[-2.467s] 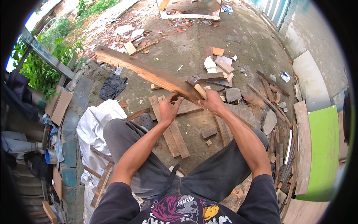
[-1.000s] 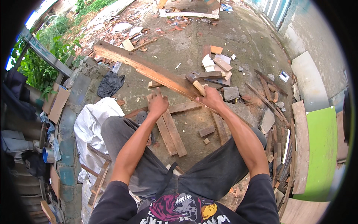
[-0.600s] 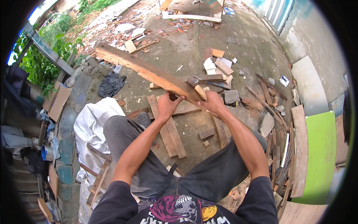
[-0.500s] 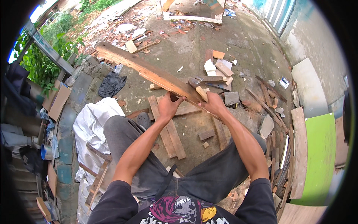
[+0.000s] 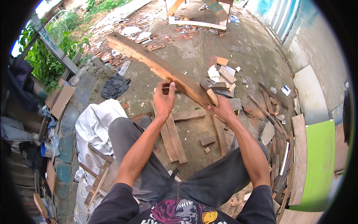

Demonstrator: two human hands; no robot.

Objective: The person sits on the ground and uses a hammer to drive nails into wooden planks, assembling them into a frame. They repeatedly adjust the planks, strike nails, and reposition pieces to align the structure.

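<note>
A long, thick wooden plank (image 5: 149, 58) slants from the far left toward my right hand, with a thin strip of paler wood along its near edge. My right hand (image 5: 223, 111) is closed round the wooden handle of a hammer (image 5: 213, 96) and also rests against the plank's near end. The hammer head lies over the plank. Beside the plank's near edge is my left hand (image 5: 164, 100), fingers curled loosely with a gap before the thumb; the thumb tip meets or nearly meets the wood.
Boards (image 5: 172, 140) and a small wood block (image 5: 208, 140) lie on the concrete between my legs. Offcuts (image 5: 226, 76) are piled beyond the hammer. White sheeting (image 5: 97, 123) lies left, near a black plastic bag (image 5: 116, 86). Scrap sticks and a green panel (image 5: 320, 160) line the right.
My left hand has slid leftward along the plank's edge, away from my right hand, and its fingers have loosened. My right hand keeps the hammer. The view has shifted slightly.
</note>
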